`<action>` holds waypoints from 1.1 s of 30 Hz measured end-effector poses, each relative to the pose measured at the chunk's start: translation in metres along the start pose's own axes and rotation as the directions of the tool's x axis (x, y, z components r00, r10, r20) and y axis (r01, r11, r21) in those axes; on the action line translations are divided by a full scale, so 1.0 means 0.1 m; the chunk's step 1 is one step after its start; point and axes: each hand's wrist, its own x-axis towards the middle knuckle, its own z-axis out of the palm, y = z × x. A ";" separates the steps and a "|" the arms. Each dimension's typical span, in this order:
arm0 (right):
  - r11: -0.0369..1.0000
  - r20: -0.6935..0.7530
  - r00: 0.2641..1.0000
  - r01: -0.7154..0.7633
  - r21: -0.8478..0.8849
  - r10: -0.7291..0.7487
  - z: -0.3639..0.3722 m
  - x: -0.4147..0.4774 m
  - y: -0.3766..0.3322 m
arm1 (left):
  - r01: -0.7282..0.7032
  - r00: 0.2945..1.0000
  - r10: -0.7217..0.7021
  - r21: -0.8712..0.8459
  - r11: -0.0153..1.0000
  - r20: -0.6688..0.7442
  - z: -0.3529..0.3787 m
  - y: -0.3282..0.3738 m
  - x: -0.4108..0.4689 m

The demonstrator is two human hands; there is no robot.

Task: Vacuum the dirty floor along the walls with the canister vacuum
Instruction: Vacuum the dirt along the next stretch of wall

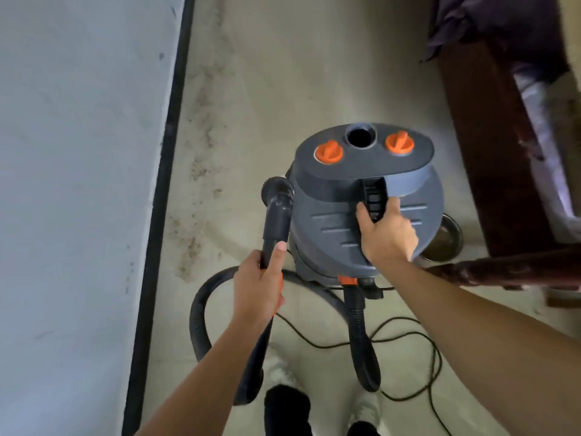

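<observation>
A grey canister vacuum [333, 196] with two orange knobs and an open port on top is in the middle of the view. My right hand [385, 232] grips its black carry handle [374, 195]. My left hand [259, 286] grips the black hose nozzle [276, 212], which points up beside the canister's left side. The black hose [201, 313] loops on the floor below. Brown dirt [196, 171] lies in a band on the beige floor along the left wall.
A pale wall [78, 184] with a black baseboard [158, 215] runs down the left. Dark wooden furniture [490, 152] stands at right, with a metal bowl [446, 237] behind the canister. A thin power cord [408, 338] lies coiled on the floor near my feet.
</observation>
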 end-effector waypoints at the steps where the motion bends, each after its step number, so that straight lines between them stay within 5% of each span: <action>1: 1.000 0.004 1.000 -0.001 -0.014 0.001 0.01 0.04 -0.01 | -0.013 1.000 0.013 0.036 0.999 0.020 0.01 0.03 0.09; 12: 0.996 -0.146 0.989 0.023 -0.088 -0.036 0.03 1.53 -0.52 | -0.159 0.982 0.122 0.288 0.944 0.144 -0.08 0.60 1.30; 24: 0.992 -0.102 0.994 0.033 -0.125 -0.046 0.13 2.89 -1.19 | 0.076 0.993 -0.075 -0.008 0.997 0.094 0.22 1.34 2.25; 33: 0.988 -0.133 0.986 0.080 -0.130 -0.098 0.00 4.16 -1.44 | 0.091 0.995 -0.086 -0.080 0.993 0.055 0.49 2.10 2.90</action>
